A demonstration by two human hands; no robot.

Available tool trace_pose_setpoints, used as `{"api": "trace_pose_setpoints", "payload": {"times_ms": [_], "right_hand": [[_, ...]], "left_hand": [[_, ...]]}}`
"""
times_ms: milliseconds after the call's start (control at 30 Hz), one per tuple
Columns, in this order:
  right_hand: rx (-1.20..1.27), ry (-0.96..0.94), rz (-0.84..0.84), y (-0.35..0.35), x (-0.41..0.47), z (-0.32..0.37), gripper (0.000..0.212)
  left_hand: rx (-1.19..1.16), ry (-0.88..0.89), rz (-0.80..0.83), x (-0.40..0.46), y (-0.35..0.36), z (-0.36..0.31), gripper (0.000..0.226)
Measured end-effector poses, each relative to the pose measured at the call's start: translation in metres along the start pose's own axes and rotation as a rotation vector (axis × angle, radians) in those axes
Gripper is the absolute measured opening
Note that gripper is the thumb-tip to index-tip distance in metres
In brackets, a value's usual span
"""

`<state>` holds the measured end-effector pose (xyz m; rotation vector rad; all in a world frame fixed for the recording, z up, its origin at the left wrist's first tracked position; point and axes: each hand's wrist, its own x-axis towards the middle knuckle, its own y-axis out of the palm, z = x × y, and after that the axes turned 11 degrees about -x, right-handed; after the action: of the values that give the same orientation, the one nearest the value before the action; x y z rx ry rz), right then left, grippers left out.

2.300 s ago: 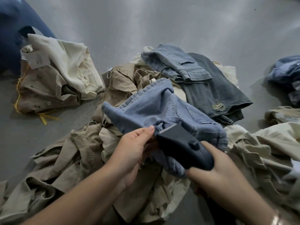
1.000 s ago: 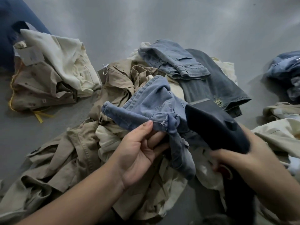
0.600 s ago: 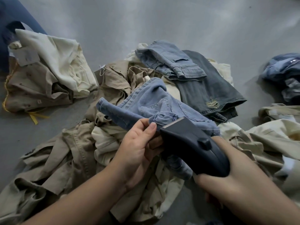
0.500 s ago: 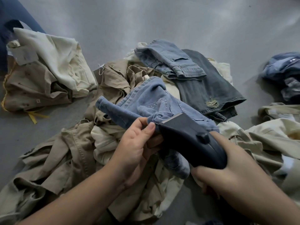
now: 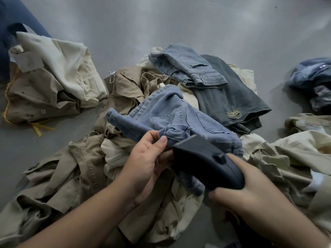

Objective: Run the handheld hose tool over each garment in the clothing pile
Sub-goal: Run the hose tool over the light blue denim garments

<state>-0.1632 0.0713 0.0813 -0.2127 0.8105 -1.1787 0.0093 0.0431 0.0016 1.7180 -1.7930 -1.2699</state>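
A light blue denim garment [image 5: 168, 111] lies on top of the clothing pile [image 5: 75, 172] in the middle of the floor. My left hand [image 5: 148, 161] pinches a bunched fold of that denim between thumb and fingers. My right hand [image 5: 250, 194] grips the rear of the dark handheld tool [image 5: 206, 163]. The tool's flat front edge rests against the bunched denim right beside my left fingertips. The hose is hidden below my right arm.
Folded blue jeans [image 5: 188, 68] and dark grey jeans [image 5: 231, 97] lie behind the pile. A beige and cream heap [image 5: 50, 81] sits at the left, more denim [image 5: 313, 81] at the far right, pale garments [image 5: 293, 158] at the right. Grey floor [image 5: 161, 24] stretches beyond.
A second ago the tool was lifted off to the right of the denim. It has come back down and left, and its front edge now sits against the fold my left hand holds.
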Motion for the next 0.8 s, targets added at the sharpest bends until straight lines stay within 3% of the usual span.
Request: {"api": "trace_pose_setpoints", "payload": {"times_ms": [233,433,567,667,733,800], "right_hand": [[0.015,0.007,-0.213,-0.017,0.028,-0.002,0.022],[0.094,-0.003,0.026,0.001,0.002,0.000,0.029],[-0.020,0.011,-0.183,-0.001,0.031,-0.010,0.025],[0.050,0.053,-0.316,-0.015,0.045,-0.022,0.022],[0.098,0.069,-0.301,-0.012,0.042,-0.030,0.022],[0.085,0.064,-0.246,-0.001,0.035,-0.037,0.023]], "left_hand": [[0.066,-0.019,-0.019,-0.003,-0.010,-0.003,0.014],[0.049,-0.012,-0.029,-0.001,-0.014,-0.002,0.013],[0.134,-0.036,-0.032,-0.002,-0.020,-0.003,0.011],[0.243,-0.110,-0.109,0.000,-0.034,-0.015,0.005],[0.487,-0.116,-0.147,0.006,-0.043,-0.024,0.017],[1.111,-0.052,-0.109,0.009,-0.053,-0.028,0.031]]}}
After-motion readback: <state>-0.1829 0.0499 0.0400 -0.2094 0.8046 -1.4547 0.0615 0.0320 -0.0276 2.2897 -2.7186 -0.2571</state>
